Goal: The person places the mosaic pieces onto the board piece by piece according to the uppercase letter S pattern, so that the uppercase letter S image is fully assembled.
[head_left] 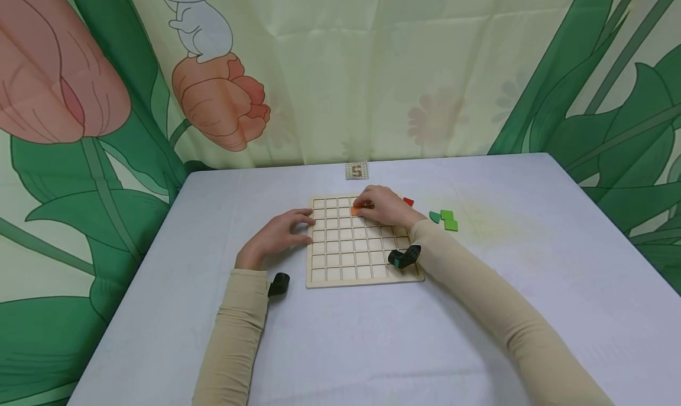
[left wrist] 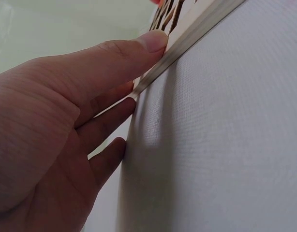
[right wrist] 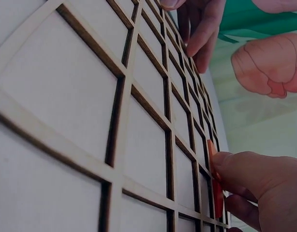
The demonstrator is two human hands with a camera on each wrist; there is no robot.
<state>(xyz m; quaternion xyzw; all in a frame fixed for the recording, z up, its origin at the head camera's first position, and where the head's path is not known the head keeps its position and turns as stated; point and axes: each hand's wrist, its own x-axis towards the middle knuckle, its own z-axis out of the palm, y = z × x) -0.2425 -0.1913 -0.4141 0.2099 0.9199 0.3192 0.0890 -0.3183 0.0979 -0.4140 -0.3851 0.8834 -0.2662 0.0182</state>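
a table [head_left: 159, 335] spread with a white cloth [head_left: 330, 347] carries everything; the cloth has soft creases and a faint yellowish stain [head_left: 486, 220] on the right. a square wooden grid board [head_left: 349, 272] lies flat near the middle, and a small printed card [head_left: 357, 170] lies behind it, close to the far edge. right of the board, a light green piece [head_left: 447, 215] and a second green piece [head_left: 451, 225] lie together, with a teal piece [head_left: 435, 217] just beside them.
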